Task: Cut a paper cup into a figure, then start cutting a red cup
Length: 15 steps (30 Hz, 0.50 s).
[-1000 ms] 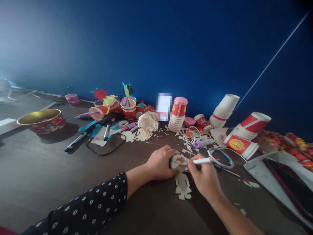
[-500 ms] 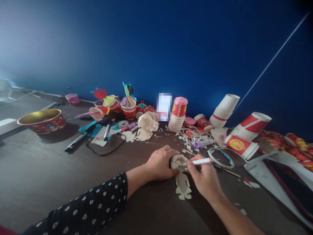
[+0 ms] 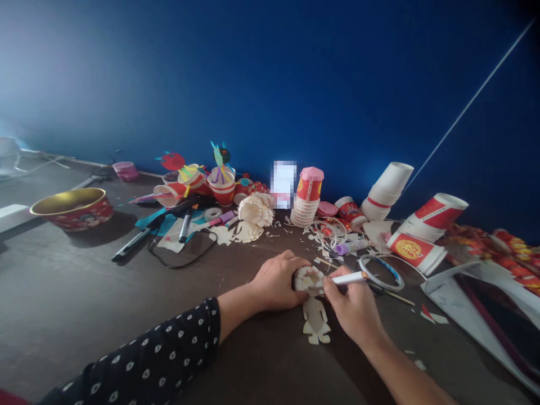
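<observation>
We find the **left hand** (image 3: 276,282), in a black sleeve with white dots (image 3: 139,351), curled narrowly around the left edge of a round, ruffled cream paper disc (image 3: 307,278). The **right hand** (image 3: 353,306) grips a slim white marker (image 3: 346,278) closely between thumb and fingers, its tip at the disc's centre or just above it; we cannot tell whether it touches the paper.

The disc sits at lower centre of the frame on a dark brown tabletop (image 3: 105,292). Just below it lies a flat cream paper figure (image 3: 315,322), its long axis running roughly up and down the frame, with its head end at the disc. The marker's long axis runs nearly level, with the tip pointing left.

To the right, a thin blue-and-white ring (image 3: 381,266) lies near the marker's far end. Farther up, ruffled paper rosettes (image 3: 254,212) sit at centre, with a stack of red-and-white paper cups (image 3: 307,211) beside them. At upper left of the table stands a red bowl with a gold interior (image 3: 71,209), and a deep blue wall (image 3: 295,84) rises behind everything.
</observation>
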Available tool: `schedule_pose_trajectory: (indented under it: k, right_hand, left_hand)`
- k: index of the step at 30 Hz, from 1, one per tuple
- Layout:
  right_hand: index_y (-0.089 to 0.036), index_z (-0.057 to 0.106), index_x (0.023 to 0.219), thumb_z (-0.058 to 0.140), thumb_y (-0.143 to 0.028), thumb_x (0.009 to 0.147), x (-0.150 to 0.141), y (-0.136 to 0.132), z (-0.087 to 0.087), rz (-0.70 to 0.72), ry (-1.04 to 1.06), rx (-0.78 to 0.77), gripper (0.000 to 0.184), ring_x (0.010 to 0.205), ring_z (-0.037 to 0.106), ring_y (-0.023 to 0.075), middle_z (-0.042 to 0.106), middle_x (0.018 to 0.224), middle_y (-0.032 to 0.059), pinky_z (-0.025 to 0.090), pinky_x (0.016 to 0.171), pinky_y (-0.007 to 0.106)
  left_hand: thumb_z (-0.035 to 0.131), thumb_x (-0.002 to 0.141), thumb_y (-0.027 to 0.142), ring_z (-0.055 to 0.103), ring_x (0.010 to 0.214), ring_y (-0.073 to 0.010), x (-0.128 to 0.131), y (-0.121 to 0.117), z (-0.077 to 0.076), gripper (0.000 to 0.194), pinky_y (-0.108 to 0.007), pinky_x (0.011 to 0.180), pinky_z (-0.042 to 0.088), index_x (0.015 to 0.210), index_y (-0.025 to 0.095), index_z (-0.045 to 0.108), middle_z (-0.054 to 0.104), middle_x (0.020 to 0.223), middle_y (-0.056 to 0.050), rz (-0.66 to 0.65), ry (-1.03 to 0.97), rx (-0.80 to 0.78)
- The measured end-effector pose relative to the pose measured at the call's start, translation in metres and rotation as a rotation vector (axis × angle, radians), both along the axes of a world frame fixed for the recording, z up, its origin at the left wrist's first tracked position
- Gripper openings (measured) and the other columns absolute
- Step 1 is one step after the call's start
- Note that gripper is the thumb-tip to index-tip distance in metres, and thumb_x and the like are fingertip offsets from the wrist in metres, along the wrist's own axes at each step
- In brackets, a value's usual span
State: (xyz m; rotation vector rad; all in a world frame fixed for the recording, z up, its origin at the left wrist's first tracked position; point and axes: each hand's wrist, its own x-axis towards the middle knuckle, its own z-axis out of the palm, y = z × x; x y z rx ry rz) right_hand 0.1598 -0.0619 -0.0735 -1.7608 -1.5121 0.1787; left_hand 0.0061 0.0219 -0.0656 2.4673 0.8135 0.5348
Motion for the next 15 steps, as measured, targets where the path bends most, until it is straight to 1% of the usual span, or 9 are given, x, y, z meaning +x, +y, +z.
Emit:
schedule_pose_trajectory:
  k: [8,15]
  right_hand:
    - [-0.021,0.048,0.062,0.048,-0.034,0.077,0.0007,-0.0013,-0.0002,-0.017,-0.014,0.006,0.02,0.043,0.048,0.0155,0.048,0.046,-0.0026,0.035,0.045,0.024]
    - [-0.021,0.047,0.061,0.048,-0.035,0.078,0.001,0.0001,0.0004,-0.038,-0.003,0.01,0.021,0.043,0.049,0.0159,0.05,0.046,-0.0019,0.037,0.045,0.025]
  left_hand:
    - [0.062,0.06,0.033,0.056,0.085,-0.0201,-0.0003,0.0001,0.0003,0.049,-0.033,0.078,0.045,0.108,0.025,0.055,0.054,0.094,-0.004,0.001,-0.006,0.004]
    - [0.063,0.059,0.033,0.056,0.086,-0.0198,-0.0004,0.0007,-0.0015,0.051,-0.032,0.079,0.044,0.109,0.025,0.054,0.054,0.095,-0.003,-0.001,0.006,0.007]
